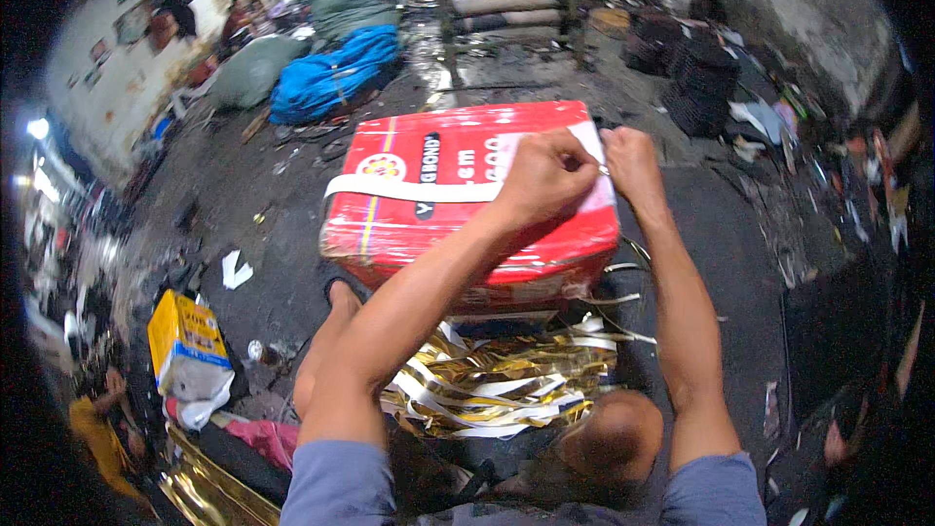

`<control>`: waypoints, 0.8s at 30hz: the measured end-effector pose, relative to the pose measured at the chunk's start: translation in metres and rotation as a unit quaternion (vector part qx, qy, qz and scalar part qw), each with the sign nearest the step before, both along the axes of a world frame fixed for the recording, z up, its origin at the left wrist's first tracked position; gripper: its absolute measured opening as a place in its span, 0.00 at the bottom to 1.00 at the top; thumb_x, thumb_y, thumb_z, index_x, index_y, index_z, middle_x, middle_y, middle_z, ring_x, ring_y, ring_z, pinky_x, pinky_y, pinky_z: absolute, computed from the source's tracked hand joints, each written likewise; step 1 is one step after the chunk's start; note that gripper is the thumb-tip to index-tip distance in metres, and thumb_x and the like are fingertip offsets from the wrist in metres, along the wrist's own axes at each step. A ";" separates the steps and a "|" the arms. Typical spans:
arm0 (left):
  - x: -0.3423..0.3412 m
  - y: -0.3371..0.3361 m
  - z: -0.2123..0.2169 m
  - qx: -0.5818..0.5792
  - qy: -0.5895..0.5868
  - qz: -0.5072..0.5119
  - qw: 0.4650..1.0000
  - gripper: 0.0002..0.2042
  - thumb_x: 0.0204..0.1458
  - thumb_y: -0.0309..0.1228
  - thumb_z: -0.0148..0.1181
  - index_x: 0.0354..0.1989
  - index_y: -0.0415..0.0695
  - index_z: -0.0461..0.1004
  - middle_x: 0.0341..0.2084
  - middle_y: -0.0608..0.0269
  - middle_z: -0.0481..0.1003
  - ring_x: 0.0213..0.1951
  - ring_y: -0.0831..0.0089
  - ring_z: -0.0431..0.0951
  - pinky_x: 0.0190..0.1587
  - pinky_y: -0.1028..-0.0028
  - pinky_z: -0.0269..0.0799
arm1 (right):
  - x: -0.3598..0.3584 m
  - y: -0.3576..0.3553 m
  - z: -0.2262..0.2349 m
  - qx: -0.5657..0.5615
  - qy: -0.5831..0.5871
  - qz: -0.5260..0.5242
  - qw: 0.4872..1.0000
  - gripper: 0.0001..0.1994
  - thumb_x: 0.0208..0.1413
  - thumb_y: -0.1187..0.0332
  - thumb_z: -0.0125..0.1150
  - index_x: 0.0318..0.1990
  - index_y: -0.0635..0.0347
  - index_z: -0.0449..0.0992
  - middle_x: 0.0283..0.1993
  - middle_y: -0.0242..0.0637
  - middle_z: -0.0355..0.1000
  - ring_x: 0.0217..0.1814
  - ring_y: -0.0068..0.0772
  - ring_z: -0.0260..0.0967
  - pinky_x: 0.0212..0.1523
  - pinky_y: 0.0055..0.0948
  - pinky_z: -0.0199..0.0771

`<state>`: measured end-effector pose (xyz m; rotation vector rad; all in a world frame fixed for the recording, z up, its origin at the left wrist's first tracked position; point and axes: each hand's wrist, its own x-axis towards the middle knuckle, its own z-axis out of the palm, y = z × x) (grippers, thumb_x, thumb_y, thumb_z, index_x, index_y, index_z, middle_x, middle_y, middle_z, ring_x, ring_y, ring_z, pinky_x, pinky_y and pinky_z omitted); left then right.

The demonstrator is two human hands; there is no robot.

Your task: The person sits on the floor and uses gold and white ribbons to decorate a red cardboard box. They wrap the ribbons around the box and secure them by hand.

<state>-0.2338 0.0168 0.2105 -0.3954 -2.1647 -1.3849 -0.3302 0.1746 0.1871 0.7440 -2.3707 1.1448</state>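
red box sits on dark floor in front of seated person, white strap running across its top. left hand closed, fingers pinching strap near box's right end. right hand close beside it, fingertips pinched on same spot, small metal bit between hands. heap of gold and white strips lies just below box. yellow bag well apart at left.

Blue sack, yellow packet, black crates
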 end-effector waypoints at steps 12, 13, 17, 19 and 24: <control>-0.011 0.003 -0.001 -0.012 -0.009 -0.015 1.000 0.04 0.48 0.26 0.70 0.29 0.38 0.85 0.24 0.60 0.83 0.26 0.78 0.79 0.31 0.74 0.75 | 0.001 0.004 -0.106 -0.100 -0.124 -0.093 0.983 0.18 0.67 0.62 0.55 0.32 0.70 0.77 0.34 0.63 0.75 0.38 0.69 0.74 0.38 0.56 0.70; -0.012 0.003 -0.001 -0.005 -0.012 -0.021 1.000 0.04 0.49 0.26 0.70 0.29 0.39 0.85 0.24 0.60 0.83 0.26 0.78 0.79 0.31 0.75 0.75 | 0.000 0.012 -0.130 -0.086 -0.142 -0.108 0.980 0.17 0.67 0.62 0.55 0.32 0.70 0.77 0.33 0.63 0.75 0.38 0.69 0.74 0.38 0.56 0.69; -0.010 0.005 0.000 -0.021 -0.033 -0.028 0.999 0.04 0.53 0.20 0.67 0.28 0.34 0.80 0.25 0.65 0.79 0.28 0.82 0.76 0.32 0.78 0.75 | -0.001 0.012 -0.172 -0.094 -0.111 -0.128 0.981 0.17 0.67 0.63 0.54 0.29 0.69 0.74 0.32 0.62 0.74 0.37 0.67 0.74 0.38 0.56 0.69; -0.012 0.003 -0.005 0.028 -0.061 -0.050 0.997 0.04 0.53 0.20 0.67 0.28 0.35 0.79 0.25 0.66 0.78 0.28 0.83 0.76 0.30 0.78 0.74 | 0.004 0.013 -0.185 -0.100 -0.139 -0.143 0.975 0.19 0.66 0.60 0.55 0.30 0.69 0.75 0.30 0.61 0.73 0.34 0.64 0.72 0.37 0.53 0.68; -0.012 0.002 -0.006 -0.005 -0.049 -0.017 0.999 0.03 0.49 0.26 0.70 0.30 0.39 0.84 0.26 0.63 0.82 0.27 0.81 0.78 0.31 0.77 0.73 | 0.006 0.020 -0.240 -0.090 -0.171 -0.137 0.972 0.20 0.66 0.58 0.54 0.32 0.70 0.75 0.32 0.61 0.74 0.34 0.64 0.72 0.37 0.53 0.67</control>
